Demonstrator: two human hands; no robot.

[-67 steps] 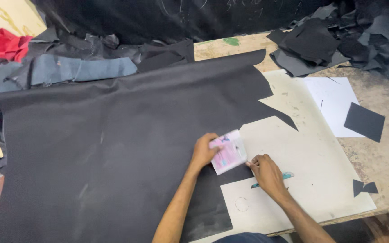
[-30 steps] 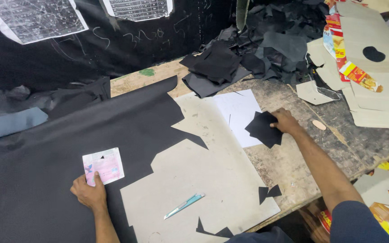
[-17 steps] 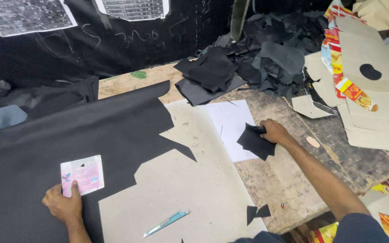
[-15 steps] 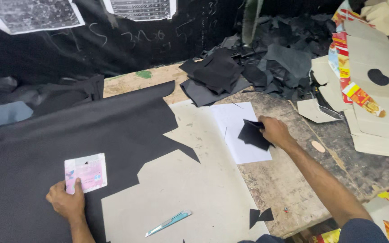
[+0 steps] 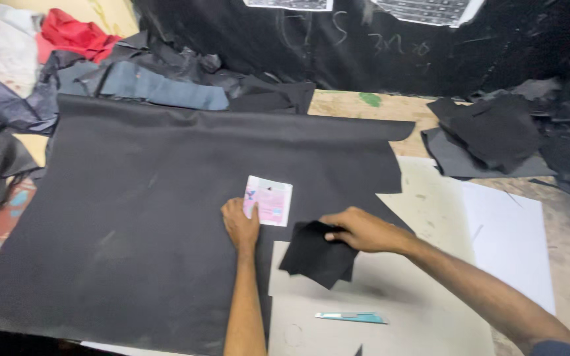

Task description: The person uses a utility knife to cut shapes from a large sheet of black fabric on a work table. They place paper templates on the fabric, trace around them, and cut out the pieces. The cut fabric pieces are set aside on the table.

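Head view: the left hand [image 5: 240,225] is pressing flat, fingers spread, on the lower edge of a pink-and-white card [image 5: 268,200] lying on the big black sheet [image 5: 133,217] spread over the table's left and middle. The right hand [image 5: 359,230] is pinching a small black cut piece [image 5: 316,254] (edges ragged) just right of the card, over the grey board [image 5: 423,290]. A teal knife [image 5: 352,318] is lying on that board near the table's front edge.
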